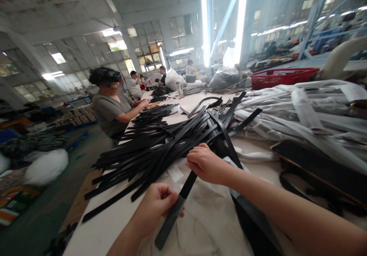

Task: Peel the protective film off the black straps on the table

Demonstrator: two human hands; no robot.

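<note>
Closed left hand (155, 206) and right hand (208, 166) are gripping one strap (187, 186), lower centre; tangled straps (162, 143) mid-frame could be snagging it.

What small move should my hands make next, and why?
Perhaps the left hand should ease the greyish, film-like cover slightly up the black strap while the right hand steadies it higher up: the cover seems to sit only on the lower end, and the strap between the hands looks bare.
</note>
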